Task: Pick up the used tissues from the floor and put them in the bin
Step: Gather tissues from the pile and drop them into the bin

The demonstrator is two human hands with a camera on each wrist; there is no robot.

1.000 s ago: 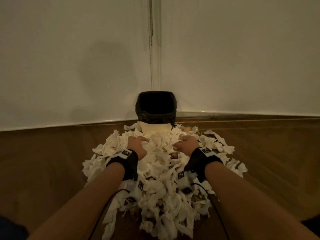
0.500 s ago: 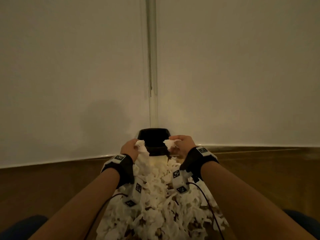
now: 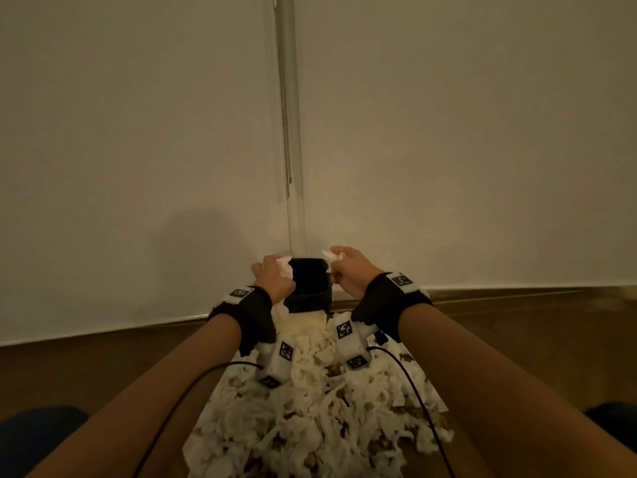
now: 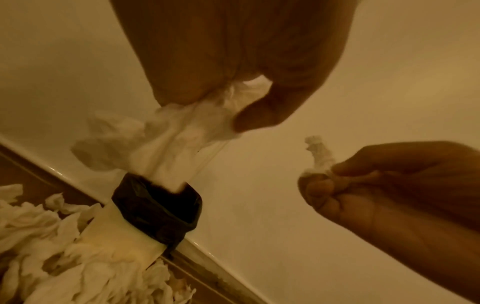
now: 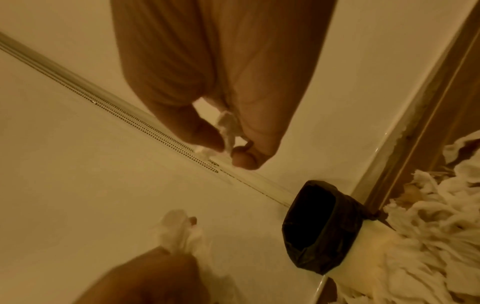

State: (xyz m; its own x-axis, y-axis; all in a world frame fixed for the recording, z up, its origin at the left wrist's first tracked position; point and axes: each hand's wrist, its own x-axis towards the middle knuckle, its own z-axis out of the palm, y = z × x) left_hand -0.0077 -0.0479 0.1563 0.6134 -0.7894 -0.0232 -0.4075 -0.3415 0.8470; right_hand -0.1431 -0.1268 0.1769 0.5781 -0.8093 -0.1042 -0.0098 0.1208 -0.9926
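Observation:
A small bin lined with a black bag stands in the wall corner; it also shows as the bin and the bin in the wrist views. My left hand grips a bunch of white tissues that hangs down over the bin's left rim. My right hand pinches a small crumpled tissue above the right rim; the same tissue sits between its thumb and fingers. A big heap of used tissues covers the floor in front of the bin.
White walls meet in the corner behind the bin, with a vertical rail and a bead chain hanging there. Brown wooden floor lies on both sides of the heap. Dark blue fabric shows at the lower left.
Both hands have risen from the heap with tissues and now sit at the bin's rim, one on each side. The head view has tilted upward.

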